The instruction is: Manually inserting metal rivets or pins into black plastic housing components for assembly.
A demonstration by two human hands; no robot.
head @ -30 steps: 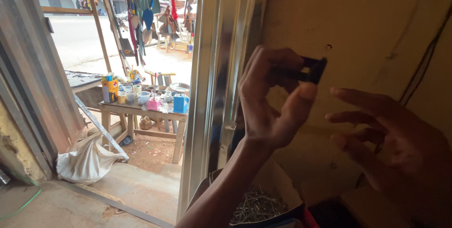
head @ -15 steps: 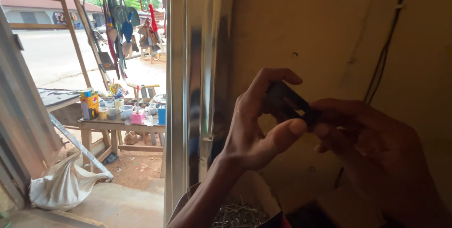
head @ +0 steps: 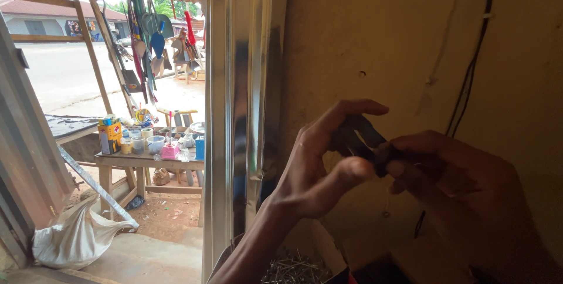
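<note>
Both hands are up in front of a tan wall [head: 410,37], working 1 small black clip-like part [head: 359,138]. The left hand [head: 319,164] grasps it: index finger arched over the top, thumb tip pressed up from below near the part's lower-right end, so the part sits pinched betw. those 2 digits. Its long axis runs diagonally, upper-left to lower-right, w/ the lower-right end pointing straight at the right hand [head: 463,187]. That hand's fingertips close on that same end, touching it, and meet the left thumb there; whether they grip firmly or just steady it can't be told, since the contact spot is dark. So the part lies betw. the 2 hands, mostly on the left hand's side, more of its length inside the left grasp. Just left of the hands stands a shiny metal door frame [head: 234,114]; below them an open box of nails [head: 293,269]. Well apart, outside, a wooden table w/ small containers [head: 149,155] and a white sack [head: 73,240] on the ground.
</note>
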